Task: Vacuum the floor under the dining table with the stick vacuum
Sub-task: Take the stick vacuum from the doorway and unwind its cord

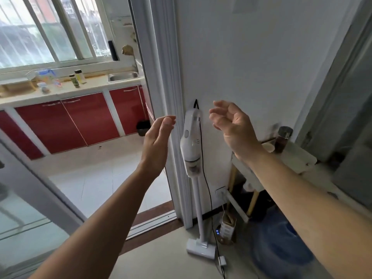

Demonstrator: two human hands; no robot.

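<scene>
- Beside a kitchen doorway, a white stick vacuum (192, 150) stands upright against a white wall (261, 67), its floor head (198, 248) resting on the pale floor (161, 264).
- A black cord (207, 188) runs from the top of the vacuum's handle down its side to the floor, near a small white plug (221, 260).
- The left hand (156, 141) is raised just left of the handle, fingers straight and together, holding nothing.
- The right hand (231, 125) is raised just right of the handle, fingers loosely curled and spread, palm turned towards the vacuum, also empty.
- Neither hand touches the vacuum, which shows between them.
- Left of the white door frame (167, 77), the kitchen has red cabinets (80, 119) under a light countertop (92, 85).
- A steel sink (123, 76) is set into the countertop's right end, below a barred window (46, 31).
- Two dark-capped bottles (77, 78) and blurred containers stand on the countertop.
- A dark bin (143, 127) sits on the light floor tiles (96, 178) at the foot of the cabinets.
- A glass panel (24, 198) in a pale frame fills the lower left.
- Right of the vacuum, a white stand (298, 158) against the wall carries a dark jar (283, 138) with a metal lid.
- A blue water jug (281, 248) rests on the floor below it.
</scene>
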